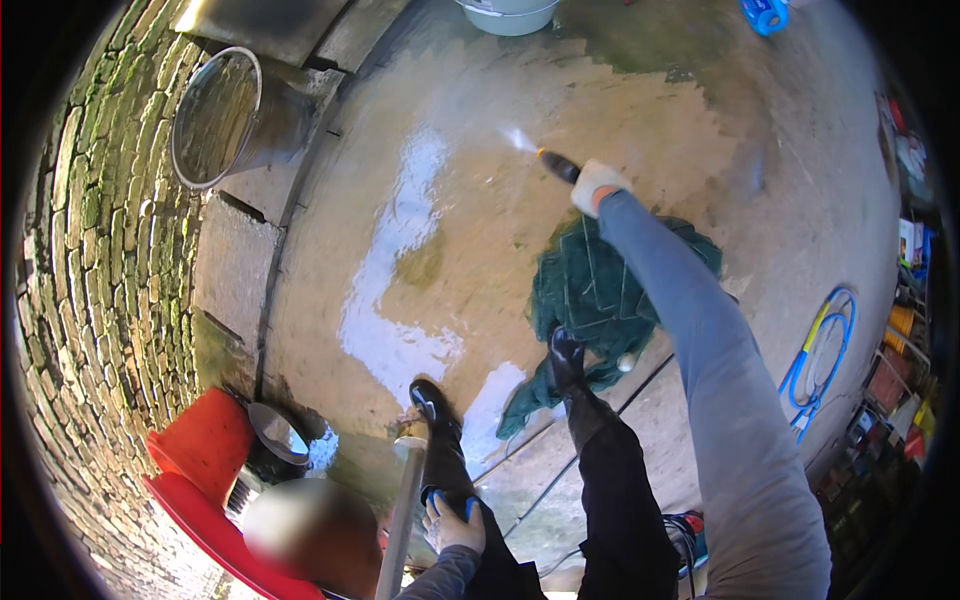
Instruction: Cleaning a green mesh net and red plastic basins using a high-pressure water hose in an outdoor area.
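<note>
My right hand (pixel 600 186), in a pale work glove, grips a black spray lance (pixel 559 166) with an orange tip. A white jet of water (pixel 517 139) fans from that tip towards the wet concrete floor (pixel 480 195). Below my right forearm lies a crumpled heap of dark green netting (pixel 592 285) with thin straight ribs. My right black rubber boot (pixel 566 356) is against the netting's near edge. My gloved left hand (pixel 454 525), with blue fingertips, rests on my left leg and holds nothing. The left rubber boot (pixel 431 401) stands on wet floor.
A large bucket (pixel 281 120) lies tipped by the mossy brick wall (pixel 97 195). Red plastic tubs (pixel 202 442) and a dark bucket (pixel 274 442) are at lower left, near a grey pole (pixel 405 510). A coiled blue hose (pixel 821 360) lies right; a pale basin (pixel 514 19) stands ahead.
</note>
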The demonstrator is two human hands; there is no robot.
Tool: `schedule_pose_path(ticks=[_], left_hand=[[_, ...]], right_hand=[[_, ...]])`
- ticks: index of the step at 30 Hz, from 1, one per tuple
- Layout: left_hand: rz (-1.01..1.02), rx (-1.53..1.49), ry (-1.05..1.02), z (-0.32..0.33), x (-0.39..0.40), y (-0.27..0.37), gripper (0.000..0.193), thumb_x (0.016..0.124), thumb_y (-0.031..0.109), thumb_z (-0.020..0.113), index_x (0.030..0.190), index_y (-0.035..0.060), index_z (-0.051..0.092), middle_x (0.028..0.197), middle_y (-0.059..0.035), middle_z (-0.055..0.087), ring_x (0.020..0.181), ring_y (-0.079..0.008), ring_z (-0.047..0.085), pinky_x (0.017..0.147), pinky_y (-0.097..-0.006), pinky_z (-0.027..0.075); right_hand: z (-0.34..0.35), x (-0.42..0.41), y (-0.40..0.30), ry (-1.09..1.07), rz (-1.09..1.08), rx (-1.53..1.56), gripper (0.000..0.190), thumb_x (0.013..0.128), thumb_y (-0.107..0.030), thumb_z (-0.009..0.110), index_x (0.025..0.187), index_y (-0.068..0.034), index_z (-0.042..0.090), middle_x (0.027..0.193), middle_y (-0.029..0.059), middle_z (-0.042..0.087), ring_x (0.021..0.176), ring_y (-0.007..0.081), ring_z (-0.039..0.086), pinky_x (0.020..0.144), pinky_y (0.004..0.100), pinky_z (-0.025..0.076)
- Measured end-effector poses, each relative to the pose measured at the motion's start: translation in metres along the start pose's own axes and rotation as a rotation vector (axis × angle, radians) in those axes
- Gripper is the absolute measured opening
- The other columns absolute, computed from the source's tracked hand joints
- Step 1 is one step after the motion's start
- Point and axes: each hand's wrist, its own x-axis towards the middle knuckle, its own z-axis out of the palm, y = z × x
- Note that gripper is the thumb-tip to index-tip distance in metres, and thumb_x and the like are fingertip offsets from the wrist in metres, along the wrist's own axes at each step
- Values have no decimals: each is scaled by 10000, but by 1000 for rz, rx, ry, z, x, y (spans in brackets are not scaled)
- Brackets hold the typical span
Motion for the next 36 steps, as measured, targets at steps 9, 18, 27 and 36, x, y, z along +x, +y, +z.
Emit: schedule_pose_path(ticks=[9,18,27,36], left_hand=[[-28,34,47,-1,-9,22,807,885,450,617,1456,-43,333,1481,-242,386,1327,-425,401,1112,-489,323],[23,-103,156,-1,-52,61,787,891,444,618,1452,-34,343,1489,-255,367,1363,-412,372,1134,-468,306],[282,-327,266,20,-91,83,762,879,398,650,1432,-42,364,1456,-254,411,1348,-422,382,1129,-478,298],[271,-315,128,101,-110,38,785,881,466,618,1426,-47,378,1447,-259,412,1323,-434,393,1110,-480,323]], right_hand=[[79,-158,44,-345,-322,-119,249,840,-180,589,1009,-90,747,1047,162,721,1007,321,696,849,419,557],[27,-184,252,-92,47,-1,243,815,-214,658,998,-65,718,1031,199,713,995,354,689,852,437,549],[102,-304,223,-295,-277,-223,249,860,-242,621,1045,-106,716,1046,134,730,993,303,705,820,435,554],[120,-309,281,-64,-41,-49,289,838,-219,618,1083,-77,675,1064,192,701,998,376,673,861,468,525]])
